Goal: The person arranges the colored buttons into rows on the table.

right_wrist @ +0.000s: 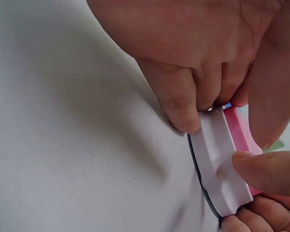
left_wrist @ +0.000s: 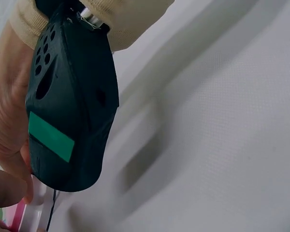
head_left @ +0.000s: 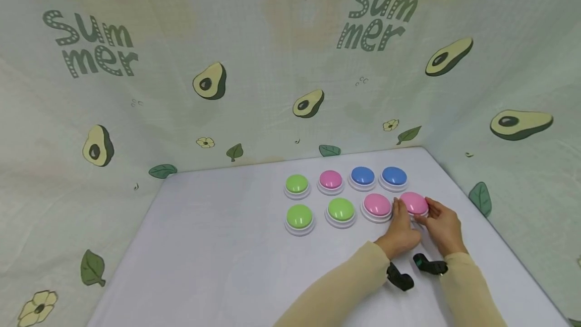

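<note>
Both hands are at a pink push button (head_left: pixel 414 203) with a white round base, at the right end of the front row. My left hand (head_left: pixel 399 233) holds its left side, and my right hand (head_left: pixel 442 226) grips its right side. In the right wrist view, fingers and a thumb press around the white base (right_wrist: pixel 217 159), its underside edge close to the tabletop. The left wrist view shows only a corner of the button (left_wrist: pixel 36 208), partly hidden by fingers. Just left stands another pink button (head_left: pixel 377 206), close to the left fingertips.
Left of the hands in the front row are two green buttons (head_left: pixel 341 210). Behind runs a row with a green (head_left: pixel 297 184), a pink (head_left: pixel 330 180) and two blue buttons (head_left: pixel 394 177). All stand on a white table (head_left: pixel 204 246) before a printed cloth (head_left: pixel 254 54).
</note>
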Motion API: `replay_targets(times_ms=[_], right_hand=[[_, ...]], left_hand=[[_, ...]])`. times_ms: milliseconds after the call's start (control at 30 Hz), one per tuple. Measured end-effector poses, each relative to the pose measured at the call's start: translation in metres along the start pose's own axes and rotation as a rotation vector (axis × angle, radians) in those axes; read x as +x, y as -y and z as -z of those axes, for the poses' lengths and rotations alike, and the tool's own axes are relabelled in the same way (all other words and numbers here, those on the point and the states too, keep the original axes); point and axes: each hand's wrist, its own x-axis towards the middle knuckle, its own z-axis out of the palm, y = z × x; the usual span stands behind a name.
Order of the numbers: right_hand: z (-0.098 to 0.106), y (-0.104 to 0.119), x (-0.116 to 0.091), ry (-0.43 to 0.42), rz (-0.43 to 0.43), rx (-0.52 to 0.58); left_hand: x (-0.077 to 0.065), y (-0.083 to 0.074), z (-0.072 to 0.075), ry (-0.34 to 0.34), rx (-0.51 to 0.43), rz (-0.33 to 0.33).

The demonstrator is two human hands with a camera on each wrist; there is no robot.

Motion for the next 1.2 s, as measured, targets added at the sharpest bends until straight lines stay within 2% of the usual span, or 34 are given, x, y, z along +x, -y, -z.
replay_targets(times_ms=[100,333,700,1067,1200], right_hand=[[-0.001,0.002,0.000,-0.002,-0.007,0.034],[-0.003,0.006,0.002,-0.005,-0.015,0.040],[-0.005,0.007,0.002,-0.005,-0.029,0.028],[-0.006,0.001,0.001,-0.031,-0.032,0.008],[-0.007,0.000,-0.001,-0.040,-0.031,-0.002]], left_hand=[[0.001,-0.001,0.001,-0.007,0.017,-0.011],[0.002,-0.004,0.006,-0.011,0.046,-0.013],[0.006,-0.005,0.011,0.019,-0.058,0.001],[0.003,-0.005,0.010,0.023,-0.083,0.015],[0.001,-0.004,0.010,0.015,-0.055,0.024]])
